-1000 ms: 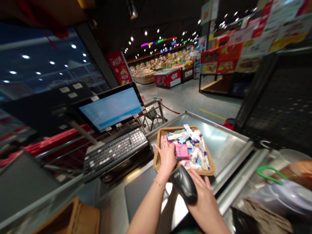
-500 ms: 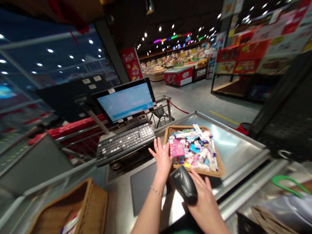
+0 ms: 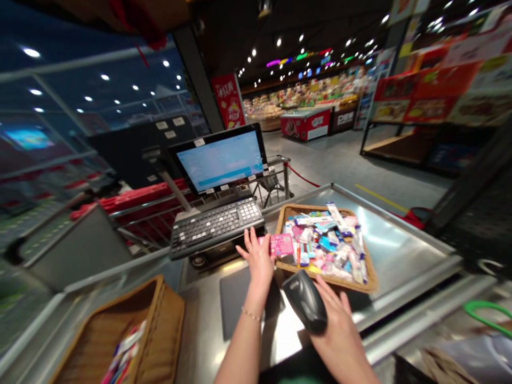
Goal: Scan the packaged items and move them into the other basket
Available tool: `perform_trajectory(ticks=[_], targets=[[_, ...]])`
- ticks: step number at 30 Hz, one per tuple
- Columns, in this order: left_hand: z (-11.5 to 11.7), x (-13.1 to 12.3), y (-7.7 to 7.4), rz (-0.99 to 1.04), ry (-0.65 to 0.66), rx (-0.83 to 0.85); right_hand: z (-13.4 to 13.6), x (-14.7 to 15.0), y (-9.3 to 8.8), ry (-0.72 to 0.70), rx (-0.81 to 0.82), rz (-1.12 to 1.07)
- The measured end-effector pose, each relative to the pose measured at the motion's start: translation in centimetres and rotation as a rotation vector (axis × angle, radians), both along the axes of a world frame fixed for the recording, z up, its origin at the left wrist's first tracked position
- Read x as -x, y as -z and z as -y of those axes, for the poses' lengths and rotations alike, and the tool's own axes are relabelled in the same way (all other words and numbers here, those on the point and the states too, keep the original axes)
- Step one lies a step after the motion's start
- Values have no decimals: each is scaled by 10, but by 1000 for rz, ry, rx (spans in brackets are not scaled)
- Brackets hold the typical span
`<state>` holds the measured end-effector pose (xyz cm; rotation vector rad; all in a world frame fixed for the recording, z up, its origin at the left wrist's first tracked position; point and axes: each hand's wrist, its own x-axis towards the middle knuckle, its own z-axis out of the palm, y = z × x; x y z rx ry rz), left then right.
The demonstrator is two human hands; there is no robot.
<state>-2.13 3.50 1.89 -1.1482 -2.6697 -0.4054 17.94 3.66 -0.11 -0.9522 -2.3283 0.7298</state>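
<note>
My left hand (image 3: 259,261) has a small pink packet (image 3: 282,245) pinched at the thumb side, its other fingers spread. The packet is over the left rim of a wicker basket (image 3: 371,274) heaped with small wrapped goods. My right hand (image 3: 340,330) grips a black barcode scanner (image 3: 306,301), its head tilted up and left toward the packet. The scanner is in front of the basket's near rim, and the fingers under it are partly hidden.
Beyond my left hand are a black keyboard (image 3: 218,224) and a lit monitor (image 3: 222,160). A deeper wicker basket (image 3: 168,325) with some colourful packets stands at the lower left. A dark flat pad (image 3: 234,306) lies on the metal counter (image 3: 204,314).
My left hand has drawn the pink packet leftward, from over the heaped goods to the basket's left rim. The scanner stays in my right hand, and the view has turned slightly left.
</note>
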Motion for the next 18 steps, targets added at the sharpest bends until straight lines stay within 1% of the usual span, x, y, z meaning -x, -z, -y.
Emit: perform_trajectory(ticks=[6,18], targets=[[9,7,0,-11,-57,-20,8,4,-7,7,-18,-2],[23,13,1,13,-115,-34,12,6,-6,-44,-10,13]])
